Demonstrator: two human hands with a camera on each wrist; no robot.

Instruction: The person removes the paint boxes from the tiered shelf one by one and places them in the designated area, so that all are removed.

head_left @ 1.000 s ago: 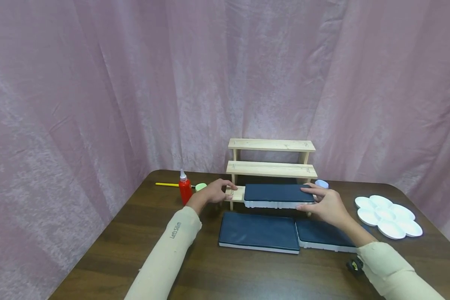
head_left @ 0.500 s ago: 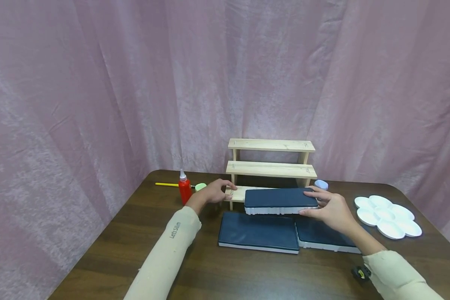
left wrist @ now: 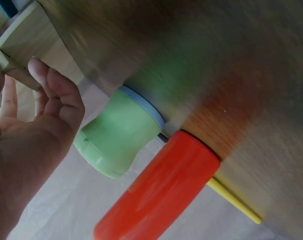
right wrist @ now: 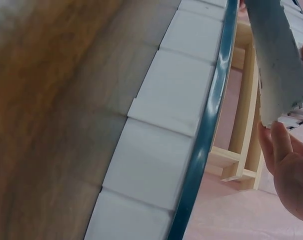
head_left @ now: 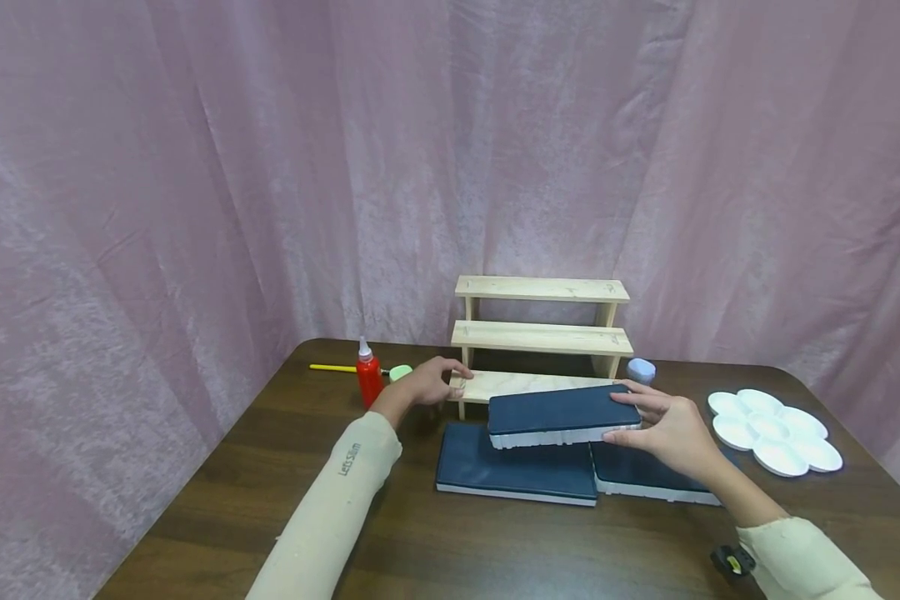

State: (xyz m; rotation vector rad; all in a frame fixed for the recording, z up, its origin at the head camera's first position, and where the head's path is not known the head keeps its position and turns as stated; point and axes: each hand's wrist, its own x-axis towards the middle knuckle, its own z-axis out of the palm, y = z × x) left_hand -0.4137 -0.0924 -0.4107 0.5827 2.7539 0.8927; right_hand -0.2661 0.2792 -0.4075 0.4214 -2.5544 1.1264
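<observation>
In the head view, my right hand grips the right end of a dark blue-topped slab with white ridged sides. It is raised and slightly tilted, in front of the lowest step of a three-step wooden stand. The slab's pale underside shows in the right wrist view. My left hand holds the left end of that lowest step; in the left wrist view its fingers curl round the wood. Two similar slabs lie on the table below: a left one and a right one, partly behind my right hand.
A red bottle, a green-capped jar and a yellow-handled stick are left of the stand. To its right are a light blue-capped jar and a white flower-shaped palette. A pink curtain hangs behind the table.
My right hand has drawn the slab off the lowest step, toward me and downward, with its right end turning up a little. The left hand stays on the stand.
</observation>
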